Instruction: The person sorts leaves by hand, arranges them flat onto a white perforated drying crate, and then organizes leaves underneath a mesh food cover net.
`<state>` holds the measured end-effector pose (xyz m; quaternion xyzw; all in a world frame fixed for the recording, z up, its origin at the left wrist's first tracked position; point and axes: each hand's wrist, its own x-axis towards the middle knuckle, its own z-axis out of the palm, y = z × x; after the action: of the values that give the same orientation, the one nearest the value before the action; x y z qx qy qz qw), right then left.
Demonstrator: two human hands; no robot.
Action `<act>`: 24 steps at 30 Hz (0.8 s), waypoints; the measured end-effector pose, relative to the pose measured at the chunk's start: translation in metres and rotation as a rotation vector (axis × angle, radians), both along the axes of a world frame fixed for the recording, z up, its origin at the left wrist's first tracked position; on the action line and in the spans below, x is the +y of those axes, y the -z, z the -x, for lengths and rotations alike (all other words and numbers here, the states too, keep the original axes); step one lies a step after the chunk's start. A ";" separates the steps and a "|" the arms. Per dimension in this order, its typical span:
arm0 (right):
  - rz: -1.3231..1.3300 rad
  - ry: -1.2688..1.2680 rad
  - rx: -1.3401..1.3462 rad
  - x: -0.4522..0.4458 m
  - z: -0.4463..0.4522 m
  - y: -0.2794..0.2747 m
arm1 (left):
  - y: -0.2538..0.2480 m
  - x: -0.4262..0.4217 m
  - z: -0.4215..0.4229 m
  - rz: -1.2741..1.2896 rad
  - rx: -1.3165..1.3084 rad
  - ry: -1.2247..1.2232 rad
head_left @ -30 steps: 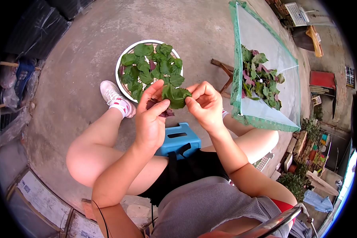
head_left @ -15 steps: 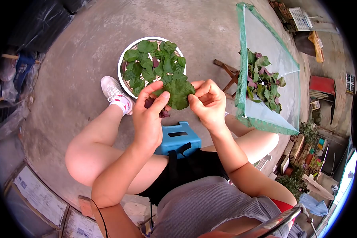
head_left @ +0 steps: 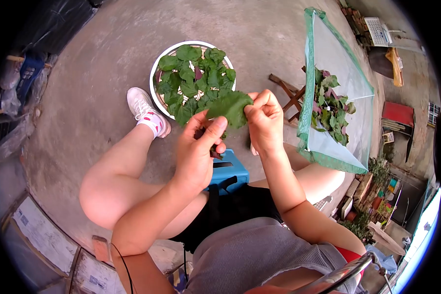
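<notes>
Blue stool (head_left: 235,170), mesh cover (head_left: 334,54), right hand (head_left: 265,120) pinching leaf (head_left: 232,109), left hand (head_left: 197,153) gripping purplish leaves (head_left: 215,153)

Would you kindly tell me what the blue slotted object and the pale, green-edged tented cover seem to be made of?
The blue object is probably moulded plastic, fairly smooth: even colour, rounded corners. The pale cover looks like thin, matte synthetic netting, since its panels are see-through; its mottled green trim may be lace.

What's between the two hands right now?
A green leaf, seen in the head view. It stretches from the left hand to the right hand, whose fingers pinch its edge.
</notes>
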<state>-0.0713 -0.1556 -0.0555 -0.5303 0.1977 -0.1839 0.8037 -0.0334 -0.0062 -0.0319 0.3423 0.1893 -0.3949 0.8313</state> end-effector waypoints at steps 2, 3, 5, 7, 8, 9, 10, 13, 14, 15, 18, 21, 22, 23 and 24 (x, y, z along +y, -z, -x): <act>-0.079 -0.013 -0.022 -0.010 -0.009 0.014 | 0.001 0.001 0.006 0.001 0.013 0.053; -0.051 0.026 0.043 -0.013 -0.015 0.026 | 0.001 0.001 0.007 0.003 0.001 0.068; 0.047 0.046 0.184 -0.017 -0.022 0.058 | -0.001 0.002 0.008 0.002 -0.017 0.121; 0.102 -0.024 0.308 -0.014 -0.028 0.093 | 0.000 0.002 0.010 0.016 -0.031 0.141; 0.089 -0.080 0.333 -0.010 -0.031 0.112 | -0.002 0.002 0.010 0.025 -0.028 0.150; 0.112 -0.131 0.393 -0.001 -0.035 0.129 | -0.003 0.002 0.009 0.045 -0.023 0.150; 0.134 -0.184 0.453 0.010 -0.041 0.143 | -0.004 0.002 0.009 0.064 -0.017 0.150; 0.094 -0.305 0.508 0.041 -0.058 0.175 | -0.008 0.004 0.004 0.081 -0.022 0.176; 0.106 -0.332 0.494 0.049 -0.066 0.184 | -0.010 0.004 0.003 0.077 -0.018 0.173; 0.094 -0.354 0.481 0.055 -0.075 0.191 | -0.011 0.004 0.002 0.075 -0.015 0.169; 0.059 -0.381 0.482 0.068 -0.094 0.212 | -0.010 0.004 0.000 0.061 -0.026 0.155; 0.106 -0.391 0.637 0.072 -0.094 0.234 | -0.007 0.005 -0.001 0.075 -0.033 0.133; 0.172 -0.398 0.778 0.074 -0.092 0.239 | -0.007 0.005 -0.001 0.059 -0.042 0.140; 0.230 -0.402 0.824 0.072 -0.088 0.244 | -0.006 0.006 -0.001 0.044 -0.052 0.148; 0.230 -0.402 0.825 0.072 -0.084 0.241 | -0.006 0.006 -0.001 0.045 -0.050 0.149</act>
<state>0.0130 -0.0832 -0.2969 -0.6724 0.3724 0.1806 0.6136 -0.0327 -0.0001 -0.0262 0.3466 0.1336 -0.4509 0.8116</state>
